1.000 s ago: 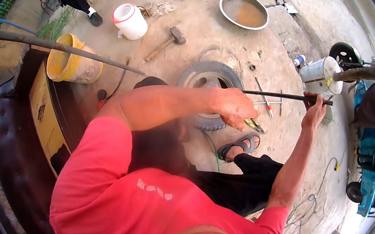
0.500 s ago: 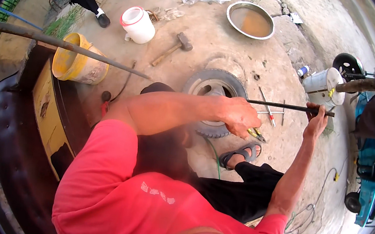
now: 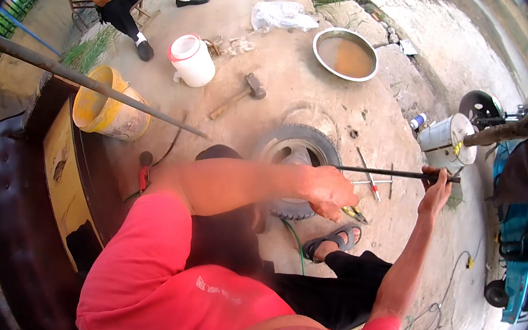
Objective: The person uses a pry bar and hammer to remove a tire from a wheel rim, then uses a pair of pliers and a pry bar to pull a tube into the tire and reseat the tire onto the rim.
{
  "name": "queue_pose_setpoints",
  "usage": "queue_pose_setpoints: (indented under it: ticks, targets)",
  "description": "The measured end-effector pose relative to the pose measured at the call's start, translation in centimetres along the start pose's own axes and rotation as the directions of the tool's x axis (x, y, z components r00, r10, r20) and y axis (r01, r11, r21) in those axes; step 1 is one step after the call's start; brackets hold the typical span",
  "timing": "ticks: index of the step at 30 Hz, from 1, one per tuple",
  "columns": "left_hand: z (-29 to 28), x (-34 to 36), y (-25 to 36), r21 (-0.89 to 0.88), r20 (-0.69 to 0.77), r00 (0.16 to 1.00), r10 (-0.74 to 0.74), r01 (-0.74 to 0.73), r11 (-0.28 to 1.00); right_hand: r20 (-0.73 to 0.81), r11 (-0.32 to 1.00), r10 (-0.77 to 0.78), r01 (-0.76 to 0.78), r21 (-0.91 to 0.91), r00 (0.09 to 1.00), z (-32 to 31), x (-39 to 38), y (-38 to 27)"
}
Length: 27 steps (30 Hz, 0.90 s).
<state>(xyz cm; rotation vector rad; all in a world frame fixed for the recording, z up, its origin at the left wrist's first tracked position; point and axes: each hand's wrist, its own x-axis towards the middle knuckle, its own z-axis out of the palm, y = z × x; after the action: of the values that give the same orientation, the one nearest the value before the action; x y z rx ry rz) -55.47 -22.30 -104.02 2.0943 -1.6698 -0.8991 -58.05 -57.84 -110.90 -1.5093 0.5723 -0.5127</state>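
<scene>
Head view: the person's bare right grip point(image 3: 433, 194) has its fingers closed around a slim, straight black bar point(image 3: 395, 173), near the bar's far end. The bare left grip point(image 3: 330, 191) is curled at the other end, but the back of the hand hides the fingers, so I cannot tell whether it is clamped on the bar. The bar spans level between the two hands. Below and beyond the left forearm, a black rubber tyre point(image 3: 304, 132) lies on the concrete floor around its pale metal rim point(image 3: 298, 158); contact between bar and tyre is hidden.

As for progress, the bar is taken up, while tyre and rim are together. The work looks unfinished: yellow-handled pliers point(image 3: 355, 214), a silver-and-red cross-shaped wrench point(image 3: 374, 189) and a wooden-handled hammer point(image 3: 255, 86) lie unheld on the floor.
</scene>
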Motion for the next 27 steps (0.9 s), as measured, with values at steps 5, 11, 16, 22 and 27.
queue_pose_setpoints:
  ticks: [5,11,16,22,27]
  targets:
    - [0.4,-0.9,-0.7,-0.018,-0.034,0.998,0.057,-0.057,0.998,-0.007,0.999,0.05,-0.051,-0.021,0.999,-0.1,-0.3,0.4]
    - [0.2,-1.9,-0.9,-0.035,-0.04,0.997,0.063,-0.064,0.997,-0.05,0.997,0.073,-0.071,0.029,0.996,-0.6,-0.1,1.0]
    - [-0.6,-2.1,-0.4,-0.112,-0.076,0.989,0.125,-0.133,0.985,-0.1,0.996,0.06,-0.054,0.065,0.993,-2.8,0.4,1.6]
    - [1.7,-4.6,-1.8,-0.045,-0.242,0.963,0.121,-0.135,0.99,-0.096,0.999,0.046,-0.045,0.014,0.994,0.1,2.0,1.0]
    - [-0.6,-4.5,-1.5,-0.041,-0.073,0.996,0.047,-0.05,0.998,-0.126,0.996,0.077,-0.07,0.061,0.989,-1.2,2.8,1.6]
